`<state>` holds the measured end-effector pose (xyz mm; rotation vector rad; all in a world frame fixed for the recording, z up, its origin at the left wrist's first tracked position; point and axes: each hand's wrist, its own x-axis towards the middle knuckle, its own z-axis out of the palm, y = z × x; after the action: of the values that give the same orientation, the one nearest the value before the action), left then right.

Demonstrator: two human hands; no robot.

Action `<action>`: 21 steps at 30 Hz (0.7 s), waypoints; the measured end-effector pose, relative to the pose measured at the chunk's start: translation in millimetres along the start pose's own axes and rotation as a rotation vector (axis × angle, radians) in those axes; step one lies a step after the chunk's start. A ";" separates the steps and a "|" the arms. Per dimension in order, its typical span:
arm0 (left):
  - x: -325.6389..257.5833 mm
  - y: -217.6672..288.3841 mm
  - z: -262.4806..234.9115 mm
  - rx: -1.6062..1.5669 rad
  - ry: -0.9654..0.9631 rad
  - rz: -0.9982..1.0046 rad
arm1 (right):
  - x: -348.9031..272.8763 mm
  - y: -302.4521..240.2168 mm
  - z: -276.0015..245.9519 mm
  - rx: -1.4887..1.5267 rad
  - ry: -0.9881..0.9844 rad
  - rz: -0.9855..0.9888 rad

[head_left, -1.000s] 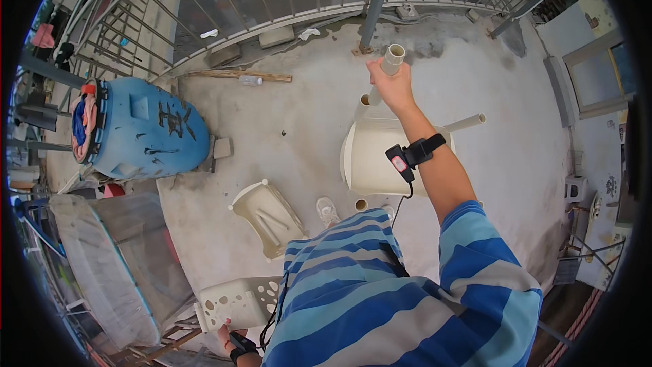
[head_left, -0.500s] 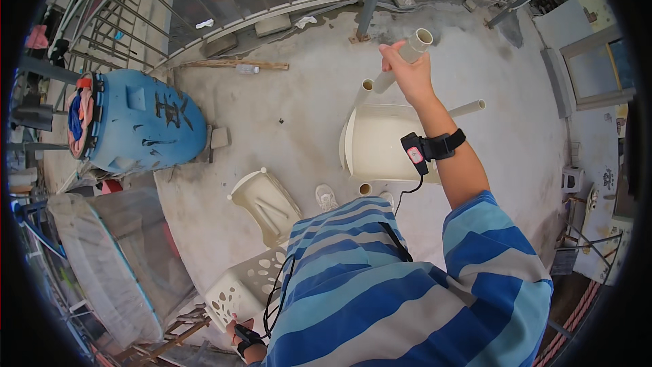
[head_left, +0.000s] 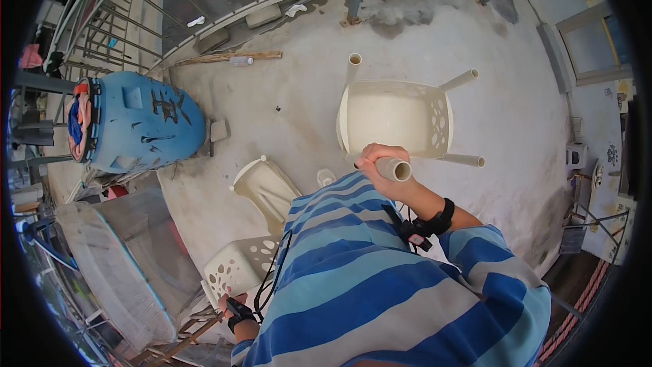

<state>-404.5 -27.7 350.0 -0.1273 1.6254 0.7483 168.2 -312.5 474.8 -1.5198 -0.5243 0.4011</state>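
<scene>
My right hand is closed around a cream plastic tube, its open end toward me. The tube is over the near left corner of a cream plastic tray; my hand hides whether it sits in that corner. Tubes stand at the tray's other corners, such as the far left tube and the near right tube. At lower left, my left hand is closed at the edge of a cream perforated tray. Another cream tray with tubes in it lies just beyond that one.
A blue barrel with cloth at its mouth lies to the left. Near it are a sheet-covered frame and a block. A wooden strip and a bottle lie by the far railing.
My right hand has brought the tube from beyond the tray's far side back to its near left corner, close to my body. The left hand stays at the perforated tray.
</scene>
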 end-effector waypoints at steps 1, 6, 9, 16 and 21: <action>1.7 -3.6 5.6 0.007 -0.012 0.007 | -1.8 9.0 0.9 -0.057 -0.014 0.072; 1.5 8.3 15.2 0.027 -0.026 0.018 | 13.8 -14.5 -4.8 0.073 0.039 -0.033; 6.2 5.4 23.7 0.040 -0.038 0.020 | 16.2 -20.8 3.4 0.112 0.038 0.008; 5.7 4.1 34.2 0.027 -0.053 0.006 | 14.1 -11.2 6.2 0.013 -0.061 -0.020; 8.1 -0.8 49.4 0.031 -0.074 -0.003 | 0.7 3.3 15.3 -0.103 -0.150 0.021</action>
<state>-364.0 0.5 341.8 -0.0789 1.5656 0.7177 160.6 -299.3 471.3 -1.6029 -0.6556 0.5143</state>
